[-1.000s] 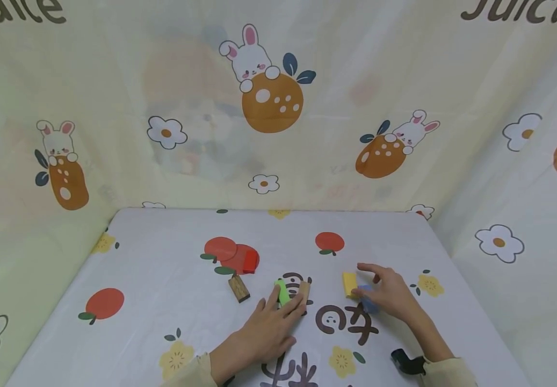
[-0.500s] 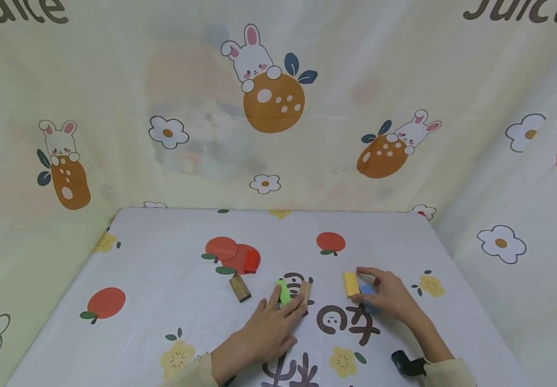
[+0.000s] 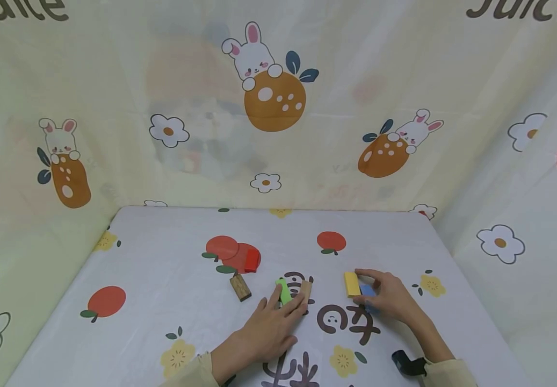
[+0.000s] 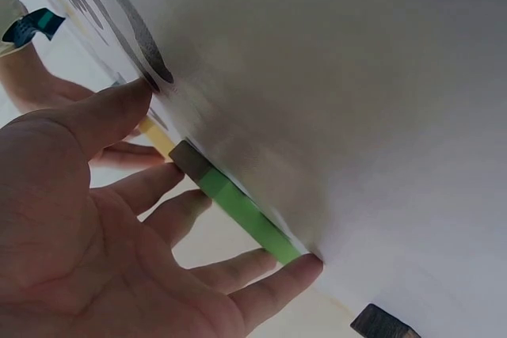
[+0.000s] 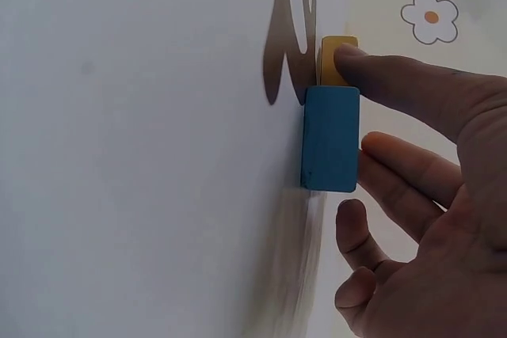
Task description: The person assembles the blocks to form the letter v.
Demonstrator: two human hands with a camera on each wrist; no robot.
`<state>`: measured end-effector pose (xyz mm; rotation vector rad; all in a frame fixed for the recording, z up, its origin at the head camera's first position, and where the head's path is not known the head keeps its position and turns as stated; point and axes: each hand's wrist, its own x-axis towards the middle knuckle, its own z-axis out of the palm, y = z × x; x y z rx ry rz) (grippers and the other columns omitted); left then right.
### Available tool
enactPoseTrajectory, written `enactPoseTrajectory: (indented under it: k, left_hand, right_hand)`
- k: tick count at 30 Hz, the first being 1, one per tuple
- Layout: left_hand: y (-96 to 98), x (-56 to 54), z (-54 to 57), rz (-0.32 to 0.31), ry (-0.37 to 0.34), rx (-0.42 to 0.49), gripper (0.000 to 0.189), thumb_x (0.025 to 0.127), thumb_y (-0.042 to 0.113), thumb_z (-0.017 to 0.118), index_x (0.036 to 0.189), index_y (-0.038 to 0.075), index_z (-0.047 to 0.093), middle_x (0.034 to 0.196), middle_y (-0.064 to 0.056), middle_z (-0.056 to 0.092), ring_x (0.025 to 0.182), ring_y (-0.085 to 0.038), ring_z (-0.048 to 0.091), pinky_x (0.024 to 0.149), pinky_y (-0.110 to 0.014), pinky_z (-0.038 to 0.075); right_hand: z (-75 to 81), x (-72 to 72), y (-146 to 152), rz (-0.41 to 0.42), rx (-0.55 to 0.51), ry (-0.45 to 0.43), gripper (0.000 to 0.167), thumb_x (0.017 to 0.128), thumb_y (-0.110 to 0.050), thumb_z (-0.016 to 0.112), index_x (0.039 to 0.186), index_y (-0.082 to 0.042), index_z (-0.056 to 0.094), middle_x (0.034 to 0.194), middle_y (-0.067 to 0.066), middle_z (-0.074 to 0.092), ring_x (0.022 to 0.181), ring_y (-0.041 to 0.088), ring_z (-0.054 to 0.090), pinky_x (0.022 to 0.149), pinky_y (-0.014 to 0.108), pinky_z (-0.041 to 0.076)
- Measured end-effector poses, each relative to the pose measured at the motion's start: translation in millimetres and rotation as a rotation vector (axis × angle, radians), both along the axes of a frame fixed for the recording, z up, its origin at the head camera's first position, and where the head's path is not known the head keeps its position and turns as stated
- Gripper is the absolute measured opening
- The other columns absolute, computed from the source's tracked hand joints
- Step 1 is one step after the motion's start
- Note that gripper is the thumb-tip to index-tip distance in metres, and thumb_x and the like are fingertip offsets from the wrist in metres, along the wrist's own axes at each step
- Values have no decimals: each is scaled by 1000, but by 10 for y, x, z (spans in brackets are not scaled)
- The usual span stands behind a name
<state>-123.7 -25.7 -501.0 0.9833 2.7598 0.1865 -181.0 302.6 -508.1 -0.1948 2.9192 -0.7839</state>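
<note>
My left hand (image 3: 267, 329) rests palm down, fingers spread and nearly straight, touching a light green block (image 3: 284, 291) and a tan wooden block (image 3: 306, 289). In the left wrist view the green block (image 4: 245, 215) stands end to end with the darker-looking tan one (image 4: 190, 160). On the right, thumb and index finger of my right hand (image 3: 390, 296) pinch a yellow block (image 3: 351, 285) at its two ends. Beside it, partly under that hand, lies a blue block (image 3: 367, 291); the right wrist view shows its broad end (image 5: 331, 140) below the thumb.
Left of my left hand lies a dark brown wood-grain block (image 3: 240, 287). A red block (image 3: 252, 260) sits farther back on a printed fruit. A black curved piece (image 3: 407, 363) is at my right wrist. Patterned cloth covers the table (image 3: 162, 290) and hangs around it.
The right index finger has come down toward the thumb, onto the far end of the yellow block. The left hand and the blocks have stayed in place.
</note>
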Motion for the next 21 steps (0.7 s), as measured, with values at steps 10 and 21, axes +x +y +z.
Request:
enactPoseTrajectory:
  k: [10, 21]
  left_hand:
    - [-5, 6, 1, 3, 7, 2, 74, 101, 46, 68, 166, 33, 35, 176, 11, 28, 163, -43, 27, 117, -63, 47]
    - [-4, 11, 19, 10, -1, -1, 74, 101, 46, 68, 166, 34, 36, 176, 11, 29, 163, -43, 27, 117, -62, 47]
  right_hand:
    - [-4, -6, -3, -12, 1, -12, 70, 79, -34, 93, 141, -14, 68, 113, 12, 73, 94, 23, 58, 72, 33, 45]
    - [-9, -5, -10, -14, -25, -25, 71, 79, -33, 94, 142, -14, 67, 112, 11, 72, 94, 23, 56, 72, 33, 43]
